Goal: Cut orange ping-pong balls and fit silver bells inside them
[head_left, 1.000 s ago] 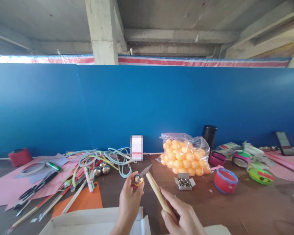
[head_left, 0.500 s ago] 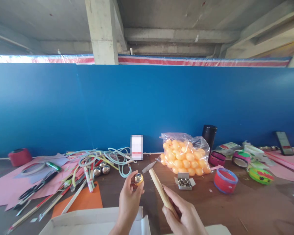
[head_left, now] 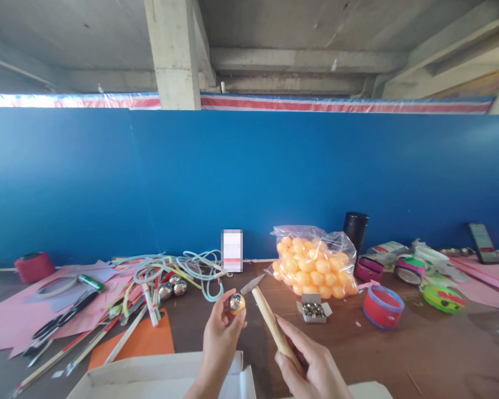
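Observation:
My left hand point(head_left: 225, 327) pinches a small ball point(head_left: 237, 303) between thumb and fingers. Its upper part is covered in shiny silver studs, and some orange shows at the lower edge. My right hand point(head_left: 310, 360) is wrapped around the wooden handle of a hammer point(head_left: 269, 321). The grey hammer head point(head_left: 253, 284) points up and left, close to the ball; whether they touch I cannot tell. Behind the right hand stands an open little box point(head_left: 315, 318) of metal tacks. Further back lies a clear bag of orange balls point(head_left: 314, 266).
White cardboard trays point(head_left: 149, 368) lie at the near edge. On the left are scissors point(head_left: 66, 316), pink paper point(head_left: 8, 316), cords point(head_left: 199, 260) and several silver balls point(head_left: 178, 287). Tape rolls point(head_left: 383, 305), a black canister point(head_left: 355, 227) and a phone point(head_left: 482, 244) stand right. A blue partition point(head_left: 249, 172) rises behind.
The ball in my left hand has turned slightly and shifted a little right. The hammer has moved a touch left, nearer the ball. Everything else is unchanged.

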